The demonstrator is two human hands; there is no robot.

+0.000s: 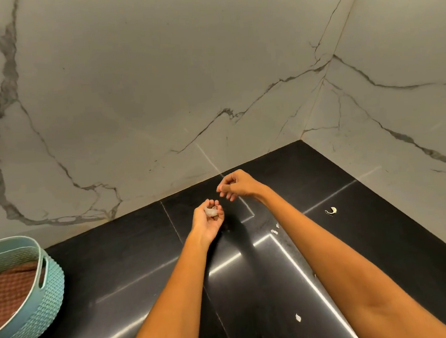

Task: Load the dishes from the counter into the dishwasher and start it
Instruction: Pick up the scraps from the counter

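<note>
A round teal woven-plastic basket [39, 287] is cut off by the left edge, and the brown textured cloth [9, 292] inside it runs out of view too. The pale crumpled scrap [211, 212] cupped in the left hand [207, 220] is too small to identify, possibly peel. The right hand [235, 185] hides its own fingertips. 2 forearms leave the bottom edge.

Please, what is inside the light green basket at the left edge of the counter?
Inside the basket lies a reddish-brown cloth with a waffle-like weave, covering the bottom. Anything beneath the cloth is hidden, and the basket's left part is cut off by the picture edge.
</note>
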